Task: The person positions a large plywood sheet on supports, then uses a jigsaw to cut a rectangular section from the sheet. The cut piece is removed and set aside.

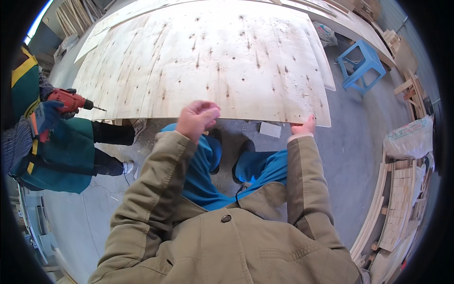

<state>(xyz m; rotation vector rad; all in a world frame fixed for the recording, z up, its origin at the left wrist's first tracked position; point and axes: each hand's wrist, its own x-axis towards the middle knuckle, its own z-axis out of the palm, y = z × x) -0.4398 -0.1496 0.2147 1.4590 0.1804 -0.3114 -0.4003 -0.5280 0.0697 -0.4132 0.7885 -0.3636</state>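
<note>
A large pale plywood sheet with dark knots lies before me, its near edge level with my hands. At its near right corner, my right hand grips the edge, thumb on top and the fingers mostly hidden underneath. My left hand is raised close by the middle of that edge. Its fingers are curled with the tips pinched together; whatever they may hold is hidden or too small to make out.
At left, a co-worker in a green apron holds a red power drill with gloved hands. A blue plastic stool stands right of the sheet. A white block lies on the floor. Stacked wood and a white sack line the right.
</note>
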